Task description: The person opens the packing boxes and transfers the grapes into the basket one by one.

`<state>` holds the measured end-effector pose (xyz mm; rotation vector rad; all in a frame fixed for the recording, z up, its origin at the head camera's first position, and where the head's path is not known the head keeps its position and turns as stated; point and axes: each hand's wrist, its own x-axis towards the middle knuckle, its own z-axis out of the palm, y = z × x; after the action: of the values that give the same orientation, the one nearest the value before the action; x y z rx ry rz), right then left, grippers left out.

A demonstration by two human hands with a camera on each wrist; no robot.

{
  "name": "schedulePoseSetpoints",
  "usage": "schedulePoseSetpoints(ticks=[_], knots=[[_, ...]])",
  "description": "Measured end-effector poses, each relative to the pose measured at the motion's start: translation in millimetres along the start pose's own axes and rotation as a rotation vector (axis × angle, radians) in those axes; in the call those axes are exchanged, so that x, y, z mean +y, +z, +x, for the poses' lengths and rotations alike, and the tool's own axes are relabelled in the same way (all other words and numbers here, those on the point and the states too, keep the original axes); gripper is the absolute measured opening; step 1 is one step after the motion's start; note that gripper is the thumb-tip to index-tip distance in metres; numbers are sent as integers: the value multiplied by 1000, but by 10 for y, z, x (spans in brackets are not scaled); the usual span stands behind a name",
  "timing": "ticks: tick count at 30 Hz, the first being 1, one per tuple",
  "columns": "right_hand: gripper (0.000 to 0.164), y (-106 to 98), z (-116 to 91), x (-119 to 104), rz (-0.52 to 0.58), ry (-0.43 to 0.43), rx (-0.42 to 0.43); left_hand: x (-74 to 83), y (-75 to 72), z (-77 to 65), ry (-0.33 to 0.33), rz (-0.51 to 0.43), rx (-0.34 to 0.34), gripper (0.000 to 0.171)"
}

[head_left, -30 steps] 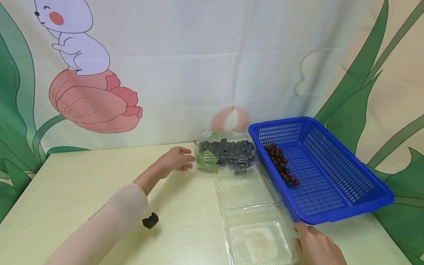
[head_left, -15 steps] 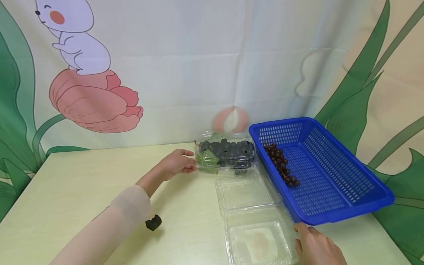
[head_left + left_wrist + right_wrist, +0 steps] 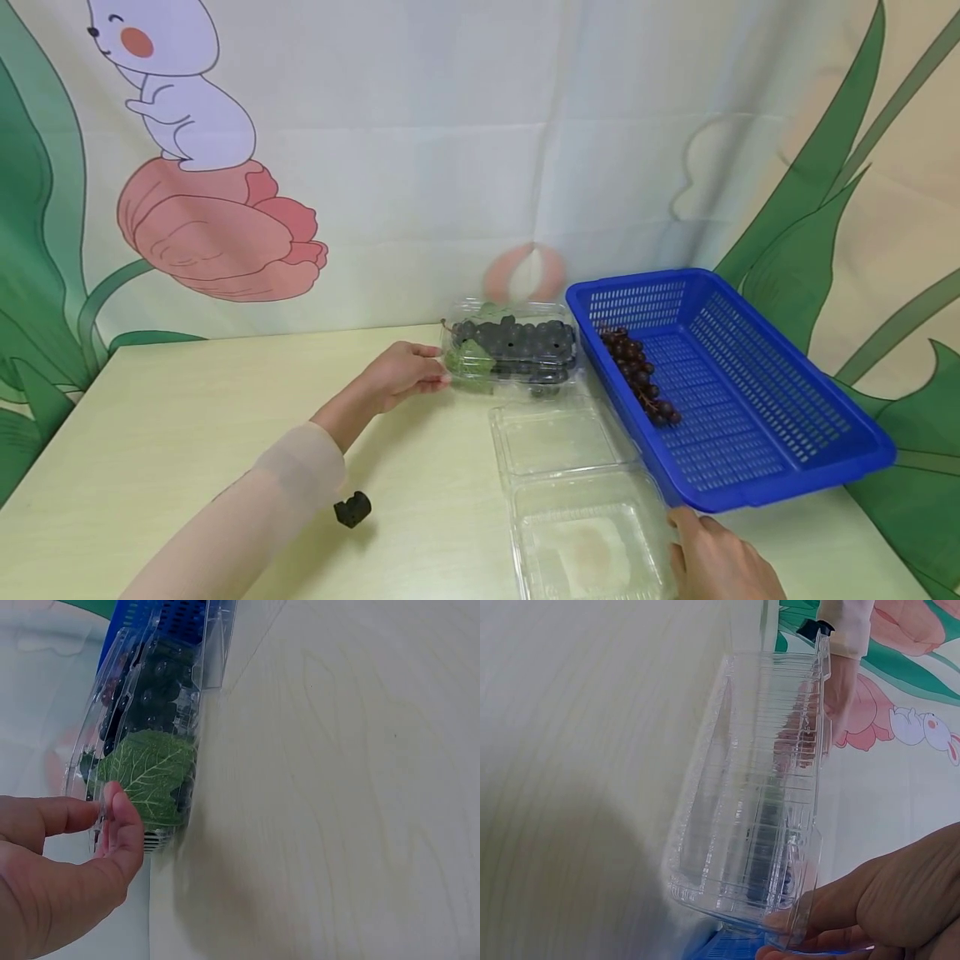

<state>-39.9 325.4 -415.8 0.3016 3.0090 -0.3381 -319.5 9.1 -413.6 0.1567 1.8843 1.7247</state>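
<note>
pinching lightly would suit best, the left hand with fingers clamped on the grape box beside the basket, the right hand likewise on the open box, lest either thin one buckle.

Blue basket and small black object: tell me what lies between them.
The head view shows an open clear plastic container between the blue basket and the small black object, with bare table between that object and the container.

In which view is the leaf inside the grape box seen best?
Left wrist: the leaf is large, its veins visible. Head shows it small; right wrist, only a greenish blur through the clear container.
</note>
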Motion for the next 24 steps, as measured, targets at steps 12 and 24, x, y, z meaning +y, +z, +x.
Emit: schedulePoseSetpoints(ticks=[12,24], knots=[[31,-11,2,-19,-4,-2,-6,-46,-114,-95,29,-31,42,55],[31,-1,11,-13,-11,0,-22,-102,-285,-231,13,-27,78,53]])
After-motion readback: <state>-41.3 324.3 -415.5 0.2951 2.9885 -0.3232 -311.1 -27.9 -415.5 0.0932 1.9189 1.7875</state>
